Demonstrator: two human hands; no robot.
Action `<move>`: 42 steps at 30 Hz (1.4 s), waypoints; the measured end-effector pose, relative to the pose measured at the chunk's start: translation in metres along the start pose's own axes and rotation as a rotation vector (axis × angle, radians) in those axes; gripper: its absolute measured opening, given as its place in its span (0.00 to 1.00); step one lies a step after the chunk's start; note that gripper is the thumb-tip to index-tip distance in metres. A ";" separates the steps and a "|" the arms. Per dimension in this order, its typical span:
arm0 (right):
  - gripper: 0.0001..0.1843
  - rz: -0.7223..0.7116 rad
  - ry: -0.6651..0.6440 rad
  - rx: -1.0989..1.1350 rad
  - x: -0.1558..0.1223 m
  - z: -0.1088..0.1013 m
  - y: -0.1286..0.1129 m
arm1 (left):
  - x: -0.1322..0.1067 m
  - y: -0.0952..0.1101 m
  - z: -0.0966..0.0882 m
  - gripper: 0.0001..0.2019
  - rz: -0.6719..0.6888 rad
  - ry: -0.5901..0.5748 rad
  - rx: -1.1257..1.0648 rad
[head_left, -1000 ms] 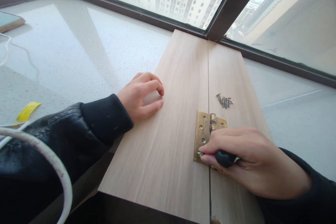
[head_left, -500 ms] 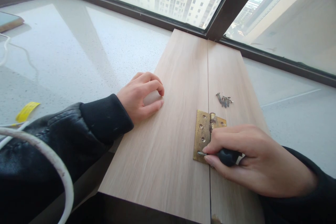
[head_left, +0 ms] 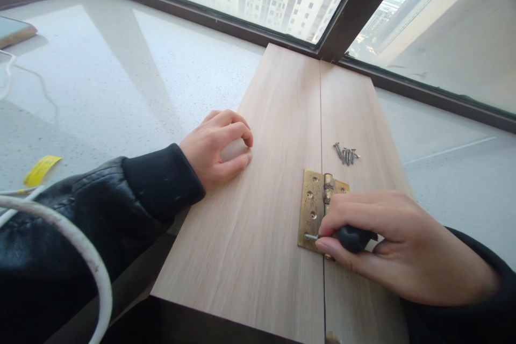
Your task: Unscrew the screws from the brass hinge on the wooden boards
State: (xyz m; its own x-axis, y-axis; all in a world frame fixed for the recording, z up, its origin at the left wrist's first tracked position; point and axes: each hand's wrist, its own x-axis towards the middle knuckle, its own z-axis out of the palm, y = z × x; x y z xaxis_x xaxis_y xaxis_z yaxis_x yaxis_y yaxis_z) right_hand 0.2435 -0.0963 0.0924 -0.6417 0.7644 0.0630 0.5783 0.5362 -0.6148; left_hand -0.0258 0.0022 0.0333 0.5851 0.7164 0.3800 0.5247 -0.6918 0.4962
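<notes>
My right hand grips a black-handled screwdriver, thumb and forefinger pinched at its front. From the fingertips a thin silver piece, screw or shaft I cannot tell, reaches the lowest hole of a brass hinge. The hinge lies unfolded over the seam between a wide board and a narrow board; my hand covers much of its right leaf. On the wide board's left edge rests my left hand, holding nothing, fingers bent and apart. Several loose screws lie on the narrow board above the hinge.
Both boards lie on a white speckled sill, their far ends at the dark window frame. A white cable loops at lower left, close to my left sleeve. A yellow tag and a flat object are farther left.
My right hand has shifted slightly right, and a little more of the silver piece shows at the hinge hole. My left hand stays put.
</notes>
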 end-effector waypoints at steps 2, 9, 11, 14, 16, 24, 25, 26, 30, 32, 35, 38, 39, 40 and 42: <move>0.07 0.000 -0.006 -0.004 0.000 0.000 -0.001 | 0.000 0.000 0.000 0.06 0.003 0.000 -0.001; 0.09 0.003 -0.061 0.048 0.002 -0.002 -0.006 | 0.000 0.000 0.000 0.08 0.024 0.011 0.006; 0.12 0.017 -0.045 0.065 0.001 0.000 -0.005 | 0.000 0.000 0.001 0.08 0.027 0.011 0.006; 0.11 0.044 0.012 0.035 -0.002 0.002 -0.001 | 0.000 -0.001 0.001 0.08 0.030 0.013 0.005; 0.06 0.045 0.022 0.006 -0.003 0.003 0.001 | 0.000 -0.001 0.001 0.08 0.030 0.014 0.005; 0.09 0.037 0.015 -0.021 -0.003 0.004 0.003 | 0.000 -0.002 0.001 0.07 0.026 0.013 0.008; 0.09 0.040 0.006 -0.024 -0.003 0.004 0.003 | 0.000 -0.002 0.001 0.07 0.027 0.012 0.009; 0.09 0.042 0.002 -0.027 -0.003 0.004 0.003 | 0.000 -0.002 0.001 0.07 0.029 0.011 0.010; 0.07 0.032 0.003 -0.021 -0.004 0.003 0.003 | 0.000 -0.002 0.001 0.07 0.035 0.009 0.011; 0.06 0.032 0.010 -0.011 -0.004 0.003 0.003 | 0.000 -0.002 0.001 0.07 0.034 0.007 0.012; 0.05 0.040 0.008 0.009 -0.004 0.004 0.002 | 0.000 -0.002 0.001 0.07 0.035 0.007 0.011; 0.06 0.031 0.007 0.025 -0.005 0.004 0.002 | 0.000 -0.002 0.001 0.07 0.039 0.009 0.010; 0.06 0.028 0.003 0.026 -0.005 0.004 0.001 | 0.000 -0.002 0.001 0.07 0.039 0.009 0.010; 0.07 0.026 -0.005 0.027 -0.004 0.003 0.001 | 0.000 -0.002 0.001 0.07 0.038 0.009 0.010; 0.09 0.028 -0.024 0.027 -0.003 0.001 0.000 | -0.001 -0.002 0.001 0.07 0.034 0.011 0.010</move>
State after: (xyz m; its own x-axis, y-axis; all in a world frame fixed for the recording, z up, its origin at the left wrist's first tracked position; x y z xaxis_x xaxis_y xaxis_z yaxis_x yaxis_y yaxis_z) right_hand 0.2451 -0.0990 0.0913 -0.6373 0.7701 0.0270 0.5825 0.5044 -0.6374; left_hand -0.0262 0.0030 0.0311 0.5962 0.6933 0.4049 0.5106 -0.7166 0.4752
